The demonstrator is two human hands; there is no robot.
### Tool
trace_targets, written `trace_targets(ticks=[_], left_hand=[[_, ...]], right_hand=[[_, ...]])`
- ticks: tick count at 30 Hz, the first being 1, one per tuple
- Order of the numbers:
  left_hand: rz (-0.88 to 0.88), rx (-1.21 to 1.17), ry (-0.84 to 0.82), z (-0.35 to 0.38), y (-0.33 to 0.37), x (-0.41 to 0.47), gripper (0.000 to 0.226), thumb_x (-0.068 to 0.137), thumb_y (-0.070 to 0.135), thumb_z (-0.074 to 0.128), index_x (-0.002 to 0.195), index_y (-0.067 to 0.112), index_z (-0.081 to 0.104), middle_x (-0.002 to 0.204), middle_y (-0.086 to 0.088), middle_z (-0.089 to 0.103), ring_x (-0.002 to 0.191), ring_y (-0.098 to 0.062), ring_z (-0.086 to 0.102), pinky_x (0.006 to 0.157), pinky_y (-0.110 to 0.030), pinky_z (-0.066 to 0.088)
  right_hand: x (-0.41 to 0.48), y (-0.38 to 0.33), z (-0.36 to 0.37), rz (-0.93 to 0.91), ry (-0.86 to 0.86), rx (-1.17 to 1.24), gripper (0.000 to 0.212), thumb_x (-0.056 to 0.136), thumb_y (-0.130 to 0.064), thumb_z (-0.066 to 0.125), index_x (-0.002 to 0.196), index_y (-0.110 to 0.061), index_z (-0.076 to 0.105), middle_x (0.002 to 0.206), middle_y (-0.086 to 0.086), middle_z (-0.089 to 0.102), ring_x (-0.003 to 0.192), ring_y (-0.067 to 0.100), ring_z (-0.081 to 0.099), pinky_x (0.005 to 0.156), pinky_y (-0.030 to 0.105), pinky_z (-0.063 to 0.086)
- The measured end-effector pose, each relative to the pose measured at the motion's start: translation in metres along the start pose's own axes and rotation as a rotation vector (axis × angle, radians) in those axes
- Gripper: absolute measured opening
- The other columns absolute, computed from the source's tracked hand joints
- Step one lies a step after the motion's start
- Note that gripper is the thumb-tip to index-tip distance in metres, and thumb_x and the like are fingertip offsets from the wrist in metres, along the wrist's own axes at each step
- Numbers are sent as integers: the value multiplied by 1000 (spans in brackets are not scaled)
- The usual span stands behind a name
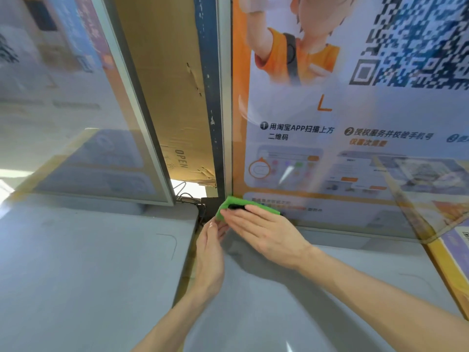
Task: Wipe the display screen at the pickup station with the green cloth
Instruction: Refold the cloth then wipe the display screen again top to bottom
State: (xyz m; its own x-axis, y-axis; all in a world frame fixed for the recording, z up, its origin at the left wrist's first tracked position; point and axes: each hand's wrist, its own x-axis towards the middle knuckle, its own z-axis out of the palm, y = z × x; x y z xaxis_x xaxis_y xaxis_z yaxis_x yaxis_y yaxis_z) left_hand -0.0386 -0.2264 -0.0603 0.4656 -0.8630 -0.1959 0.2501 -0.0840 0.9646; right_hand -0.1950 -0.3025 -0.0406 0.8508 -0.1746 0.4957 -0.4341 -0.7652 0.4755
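Note:
The display screen [330, 118] stands upright on the right, showing an orange-framed picture with a QR code and Chinese text. A green cloth [234, 203] lies flat against its bottom left corner. My right hand [264, 232] presses the cloth to the glass with straight fingers. My left hand [210, 252] reaches up from below, its fingertips touching the cloth's lower left edge beside the right hand; how they lie on the cloth is partly hidden.
A second screen [76, 110] leans at the left. Between the two screens stand a cardboard box [172, 97] marked OPEN and a dark post [210, 97], with black cables [187, 196] at the base. A grey counter [88, 262] runs below both screens.

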Motion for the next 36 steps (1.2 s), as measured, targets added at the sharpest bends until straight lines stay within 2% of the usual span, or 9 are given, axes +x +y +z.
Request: trace_targets(ticks=[4,9,12,18,21,26,32,34,36], left_hand=[[-127,-194,53,9,7,10,43,110,17,29,139,1,57,134,-15,67,124,-27,66,117,-44,44],[-188,-226,87,10,7,10,48,112,22,25,135,0,61,129,-16,70,119,-25,67,109,-36,48],[-193,-172,107,11,2,8,48,112,20,24,135,-1,60,122,-15,71,111,-20,69,103,-32,48],[-253,-242,79,33,2,-8,43,112,19,23,112,3,63,115,-18,71,105,-23,71,96,-33,50],[-248,-277,98,42,4,-12,41,112,17,24,109,5,63,110,-15,71,105,-23,70,95,-33,50],[-282,-298,100,42,4,-17,42,112,21,23,123,1,58,111,-13,71,104,-21,70,100,-36,49],[-326,-399,106,48,3,-22,41,109,17,23,122,0,58,109,-12,73,103,-22,72,89,-31,54],[-332,-396,99,51,2,-24,42,108,17,24,119,1,60,109,-13,74,103,-22,73,88,-31,54],[-326,-365,103,54,1,-25,43,109,19,24,115,4,63,109,-12,75,103,-20,73,88,-30,55]], right_hand=[[23,11,-11,142,182,8,48,104,0,48,153,-2,49,163,8,42,150,20,43,129,37,26],[-27,-1,22,-145,-123,-70,50,110,0,24,151,-4,51,163,5,43,150,16,43,132,38,4],[-45,9,13,-208,-208,-76,52,109,-1,23,149,-6,56,161,2,46,148,12,45,132,37,-1],[-27,44,-37,118,110,15,47,107,3,32,148,-1,54,159,9,47,147,22,48,127,39,29],[-17,42,-31,148,166,-7,48,105,2,35,149,-1,53,160,9,47,147,22,47,128,38,27],[-62,22,-5,-74,-115,-17,49,105,-4,44,154,-1,45,166,9,38,151,19,41,131,37,16],[-9,42,-36,286,271,27,48,106,3,31,149,-1,53,160,10,44,150,22,41,128,39,26],[-11,39,-28,243,256,-2,48,104,2,39,150,-2,52,161,9,45,151,21,42,128,39,26],[-34,31,-11,94,117,-17,48,103,0,46,152,-1,50,162,10,43,150,21,43,130,38,22]])
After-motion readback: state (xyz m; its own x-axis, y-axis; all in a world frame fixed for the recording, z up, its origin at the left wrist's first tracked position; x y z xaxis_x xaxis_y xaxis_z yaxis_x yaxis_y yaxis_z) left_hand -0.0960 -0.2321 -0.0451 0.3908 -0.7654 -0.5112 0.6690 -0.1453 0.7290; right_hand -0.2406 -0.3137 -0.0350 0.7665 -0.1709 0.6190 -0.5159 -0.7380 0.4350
